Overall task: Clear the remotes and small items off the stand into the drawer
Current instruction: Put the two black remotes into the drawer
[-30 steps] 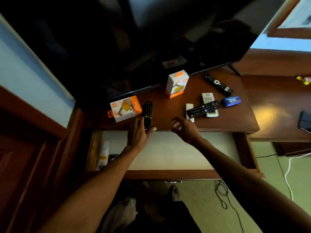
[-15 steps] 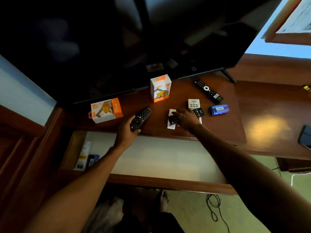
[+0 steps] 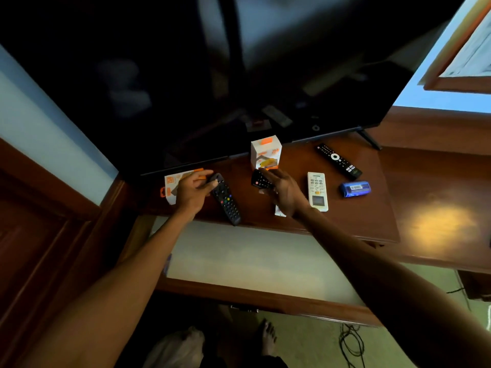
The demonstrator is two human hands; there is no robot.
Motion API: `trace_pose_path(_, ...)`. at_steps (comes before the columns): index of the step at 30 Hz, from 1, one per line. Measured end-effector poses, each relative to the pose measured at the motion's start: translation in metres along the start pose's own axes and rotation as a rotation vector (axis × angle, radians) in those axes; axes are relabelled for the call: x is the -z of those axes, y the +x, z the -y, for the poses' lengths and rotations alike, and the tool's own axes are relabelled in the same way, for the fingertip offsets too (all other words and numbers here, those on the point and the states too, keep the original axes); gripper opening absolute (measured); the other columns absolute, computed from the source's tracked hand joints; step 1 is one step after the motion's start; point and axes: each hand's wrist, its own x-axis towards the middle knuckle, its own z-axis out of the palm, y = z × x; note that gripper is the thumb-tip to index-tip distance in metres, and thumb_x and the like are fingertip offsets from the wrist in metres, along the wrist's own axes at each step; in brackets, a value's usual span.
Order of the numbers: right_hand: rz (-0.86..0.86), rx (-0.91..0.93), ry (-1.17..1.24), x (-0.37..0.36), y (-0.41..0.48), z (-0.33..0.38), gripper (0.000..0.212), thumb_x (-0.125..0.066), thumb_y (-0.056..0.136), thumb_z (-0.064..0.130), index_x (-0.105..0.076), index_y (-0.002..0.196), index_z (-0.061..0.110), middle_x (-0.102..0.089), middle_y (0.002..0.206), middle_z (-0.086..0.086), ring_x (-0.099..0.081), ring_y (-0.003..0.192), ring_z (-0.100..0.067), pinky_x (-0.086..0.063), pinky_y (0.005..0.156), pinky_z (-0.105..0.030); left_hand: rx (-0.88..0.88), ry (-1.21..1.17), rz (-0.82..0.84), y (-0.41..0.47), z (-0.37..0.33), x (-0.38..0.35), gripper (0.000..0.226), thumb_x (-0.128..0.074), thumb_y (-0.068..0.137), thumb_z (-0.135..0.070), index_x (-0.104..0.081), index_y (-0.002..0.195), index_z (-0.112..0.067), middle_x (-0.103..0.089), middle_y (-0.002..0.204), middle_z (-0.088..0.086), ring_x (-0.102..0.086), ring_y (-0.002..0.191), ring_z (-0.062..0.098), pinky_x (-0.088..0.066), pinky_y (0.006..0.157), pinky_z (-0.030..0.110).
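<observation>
Your left hand (image 3: 191, 193) reaches over the wooden stand (image 3: 353, 224) and pinches the far end of a long black remote (image 3: 225, 200) between thumb and fingers. The remote has colored buttons and slants down toward you, its near end reaching the stand's front edge. Whether that near end rests on the wood or is raised is not clear. Partly hidden behind that hand lies a white and orange box (image 3: 172, 187) on its side.

To the right, your right hand (image 3: 283, 192) is curled around a second, shorter black remote (image 3: 261, 180), held just in front of an upright white and orange box (image 3: 265, 152). Beneath the wrist, the end of a small white item (image 3: 279, 211) shows on the stand; most of it is covered.

Further right, a white remote (image 3: 317, 191) with a small screen lies flat, near your right hand but apart from it. Beyond it sits a small blue item (image 3: 355, 189) with a label. Behind both, a slim black remote (image 3: 338, 161) with a white ring button lies at an angle near the back edge.

Below the stand's front edge the drawer (image 3: 265, 294) is pulled open under your forearms. Its pale floor is mostly bare, and your left forearm hides its left end.

A large dark television (image 3: 239, 75) fills the upper part of the scene, standing at the back of the stand. The wall behind is pale blue, and dark wood panels run down the left. A lower wooden surface (image 3: 438, 221) with a patch of warm light adjoins on the right. On the greenish floor below are a black cable (image 3: 350, 343) and your bare foot (image 3: 267, 338).
</observation>
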Motion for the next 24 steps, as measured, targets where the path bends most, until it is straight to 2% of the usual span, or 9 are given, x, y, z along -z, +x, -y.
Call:
trace_pose_path(5, 0.030, 0.020, 0.126, -0.024, 0.005, 0.064, 0.069, -0.067, 0.086, 0.031, -0.035, 0.147, 0.025, -0.063, 0.129, -0.013, -0.063, 0.110, -0.030, -0.047, 0.087, -0.028, 0.138, -0.119, 0.131, -0.008, 0.001, 0.051, 0.038, -0.069, 0.082, 0.003, -0.064, 0.119, -0.002, -0.075, 0.086, -0.010, -0.069, 0.080, 0.005, -0.058, 0.071, 0.018)
trace_pose_path(7, 0.077, 0.023, 0.151, -0.042, 0.001, 0.085, 0.070, -0.067, 0.086, 0.034, -0.033, 0.147, 0.028, -0.066, 0.126, -0.010, -0.065, 0.109, -0.027, -0.051, 0.087, -0.030, 0.176, -0.101, 0.180, -0.016, 0.009, 0.074, 0.039, -0.069, 0.082, 0.005, -0.063, 0.120, -0.001, -0.075, 0.082, -0.013, -0.069, 0.080, 0.003, -0.056, 0.068, 0.016)
trace_pose_path(9, 0.106, 0.002, 0.165, -0.059, -0.005, 0.102, 0.067, -0.066, 0.086, 0.035, -0.035, 0.145, 0.031, -0.068, 0.125, -0.007, -0.065, 0.111, -0.026, -0.053, 0.087, -0.033, 0.198, -0.060, 0.189, -0.024, 0.024, 0.096, 0.041, -0.069, 0.080, 0.009, -0.061, 0.120, 0.007, -0.073, 0.091, -0.002, -0.069, 0.083, 0.010, -0.057, 0.067, 0.016)
trace_pose_path(11, 0.103, -0.001, 0.152, -0.081, -0.013, 0.113, 0.062, -0.066, 0.085, 0.034, -0.040, 0.142, 0.031, -0.068, 0.124, -0.006, -0.064, 0.111, -0.027, -0.052, 0.083, -0.033, 0.201, -0.014, 0.210, -0.032, 0.042, 0.113, 0.044, -0.068, 0.079, 0.012, -0.058, 0.122, 0.013, -0.068, 0.100, 0.007, -0.068, 0.078, 0.003, -0.056, 0.069, 0.014)
trace_pose_path(14, 0.132, -0.016, 0.130, -0.114, -0.025, 0.123, 0.062, -0.068, 0.084, 0.032, -0.044, 0.140, 0.030, -0.062, 0.133, -0.008, -0.060, 0.119, -0.029, -0.051, 0.089, -0.036, 0.251, 0.018, 0.263, -0.039, 0.071, 0.128, 0.043, -0.070, 0.079, 0.009, -0.061, 0.121, 0.006, -0.068, 0.107, 0.010, -0.069, 0.079, 0.000, -0.057, 0.075, 0.016)
trace_pose_path(17, 0.140, -0.048, 0.144, -0.142, -0.036, 0.125, 0.062, -0.071, 0.082, 0.030, -0.047, 0.139, 0.026, -0.055, 0.141, -0.009, -0.052, 0.126, -0.030, -0.047, 0.098, -0.038, 0.306, 0.000, 0.341, -0.041, 0.100, 0.135, 0.041, -0.076, 0.075, -0.002, -0.068, 0.115, -0.005, -0.072, 0.102, 0.000, -0.068, 0.100, 0.016, -0.057, 0.084, 0.023)
trace_pose_path(19, 0.178, -0.101, 0.146, -0.156, -0.043, 0.126, 0.063, -0.070, 0.084, 0.029, -0.045, 0.141, 0.023, -0.061, 0.132, -0.014, -0.058, 0.117, -0.032, -0.049, 0.093, -0.037, 0.338, -0.004, 0.350, -0.043, 0.119, 0.136, 0.041, -0.081, 0.069, -0.009, -0.073, 0.108, -0.013, -0.074, 0.102, -0.003, -0.068, 0.105, 0.018, -0.056, 0.085, 0.025)
trace_pose_path(22, 0.235, -0.158, 0.106, -0.178, -0.049, 0.123, 0.064, -0.067, 0.086, 0.029, -0.041, 0.145, 0.023, -0.068, 0.114, -0.017, -0.063, 0.100, -0.035, -0.048, 0.081, -0.036, 0.369, 0.011, 0.331, -0.042, 0.141, 0.135, 0.042, -0.075, 0.075, 0.003, -0.067, 0.116, 0.001, -0.069, 0.112, 0.009, -0.070, 0.091, 0.006, -0.056, 0.076, 0.017)
trace_pose_path(24, 0.232, -0.192, 0.100, -0.193, -0.048, 0.119, 0.064, -0.067, 0.087, 0.030, -0.040, 0.145, 0.023, -0.068, 0.111, -0.018, -0.063, 0.097, -0.036, -0.047, 0.079, -0.035, 0.379, 0.029, 0.332, -0.035, 0.152, 0.133, 0.043, -0.072, 0.078, 0.008, -0.063, 0.120, 0.006, -0.066, 0.115, 0.013, -0.070, 0.087, 0.003, -0.056, 0.074, 0.015)
